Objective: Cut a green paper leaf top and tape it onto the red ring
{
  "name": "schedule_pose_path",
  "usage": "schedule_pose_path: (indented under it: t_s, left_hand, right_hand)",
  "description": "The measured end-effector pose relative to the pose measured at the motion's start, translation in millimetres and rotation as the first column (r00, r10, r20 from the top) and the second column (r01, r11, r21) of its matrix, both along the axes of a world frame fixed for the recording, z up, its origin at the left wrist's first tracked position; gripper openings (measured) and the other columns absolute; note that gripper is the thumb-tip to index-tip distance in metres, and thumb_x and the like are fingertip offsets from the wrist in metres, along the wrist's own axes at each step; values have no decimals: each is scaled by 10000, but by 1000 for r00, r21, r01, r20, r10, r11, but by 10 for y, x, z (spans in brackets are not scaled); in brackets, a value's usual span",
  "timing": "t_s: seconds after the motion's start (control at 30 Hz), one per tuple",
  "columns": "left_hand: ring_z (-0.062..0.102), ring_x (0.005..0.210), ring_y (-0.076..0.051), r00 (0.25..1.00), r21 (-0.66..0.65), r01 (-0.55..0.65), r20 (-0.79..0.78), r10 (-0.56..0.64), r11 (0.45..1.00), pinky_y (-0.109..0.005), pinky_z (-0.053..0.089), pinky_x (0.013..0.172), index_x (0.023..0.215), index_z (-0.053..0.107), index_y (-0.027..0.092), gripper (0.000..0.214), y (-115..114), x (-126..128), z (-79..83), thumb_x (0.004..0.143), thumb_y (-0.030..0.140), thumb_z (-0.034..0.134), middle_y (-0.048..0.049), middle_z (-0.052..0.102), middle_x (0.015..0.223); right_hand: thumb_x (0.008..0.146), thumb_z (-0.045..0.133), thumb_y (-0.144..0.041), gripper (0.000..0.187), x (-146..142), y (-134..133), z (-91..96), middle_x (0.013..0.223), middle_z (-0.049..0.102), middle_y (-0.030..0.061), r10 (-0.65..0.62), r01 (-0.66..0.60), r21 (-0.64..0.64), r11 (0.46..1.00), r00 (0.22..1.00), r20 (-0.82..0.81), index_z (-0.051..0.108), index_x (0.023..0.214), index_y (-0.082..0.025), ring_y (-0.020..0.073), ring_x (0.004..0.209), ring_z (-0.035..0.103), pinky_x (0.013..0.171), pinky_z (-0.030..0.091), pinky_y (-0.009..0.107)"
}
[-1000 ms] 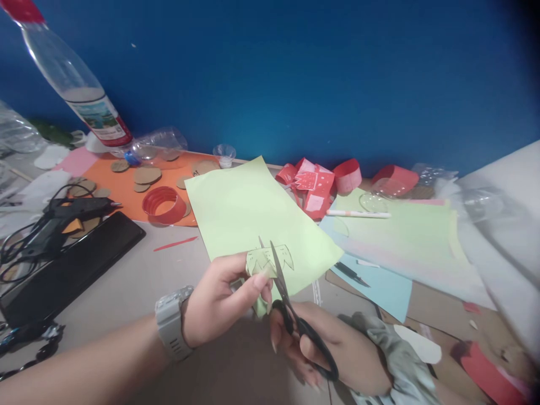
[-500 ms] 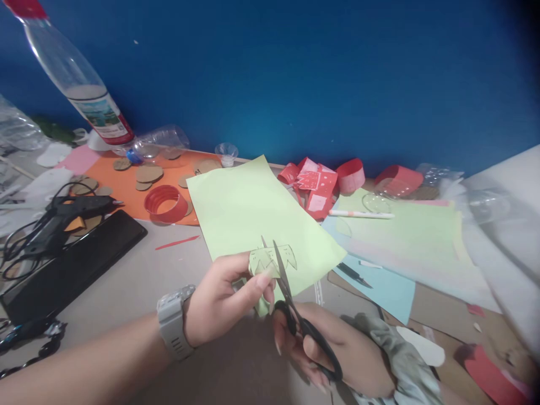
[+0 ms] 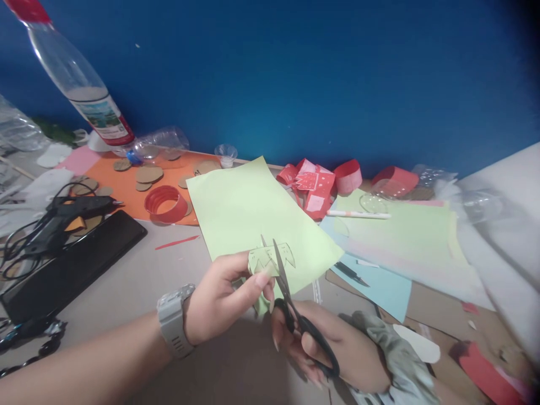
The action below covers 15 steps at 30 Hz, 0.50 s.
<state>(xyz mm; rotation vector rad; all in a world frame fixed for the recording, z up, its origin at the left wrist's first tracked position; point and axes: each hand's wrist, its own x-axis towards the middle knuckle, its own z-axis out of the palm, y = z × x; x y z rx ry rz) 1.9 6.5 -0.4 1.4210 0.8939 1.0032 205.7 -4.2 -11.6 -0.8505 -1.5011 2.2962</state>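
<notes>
Between the thumb and fingers of my left hand [image 3: 234,295] is a small green paper cutout [image 3: 270,257] with a zigzag edge and pen marks. My right hand [image 3: 320,343] has its fingers through the handles of black-handled scissors [image 3: 291,301]. The scissors' blades are parted, one on each side of the cutout, close to my left fingertips. Behind both hands lies a large sheet of light green paper [image 3: 248,208]. My left palm hides part of the green piece.
At the left are a glue gun [image 3: 54,225], a black flat case [image 3: 76,264] and an upright bottle [image 3: 80,84]. Red paper rings [image 3: 348,175] and a white marker [image 3: 358,215] lie toward the back right. A craft knife [image 3: 351,273] rests on blue paper [image 3: 392,292].
Hands, scissors and cutout hold nearly the same pose. The things on the right appear shifted slightly left in the view.
</notes>
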Motion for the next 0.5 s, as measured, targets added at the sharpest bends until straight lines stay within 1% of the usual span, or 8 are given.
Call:
schedule_pose_path:
  t_s: [0.37,0.5]
  left_hand:
    - [498,550,-90,1000,19,-6,-7,6,1000,-189,395,540,703,617,126,379,7,-2,9,947,371,461,-16,567,628]
    - [513,546,-89,1000,7,-1,5,1,1000,-187,403,540,708,609,127,375,6,1,10,950,369,456,-19,580,628]
  right_hand:
    - [787,465,-735,585,-6,-17,-13,500,397,-63,-12,12,28,1000,1000,4,542,881,-162,94,381,388,384,305,199]
    - [781,485,-728,569,7,-1,-36,503,416,-54,13,-13,19,1000,1000,-1,535,866,-168,99,387,404,377,308,196]
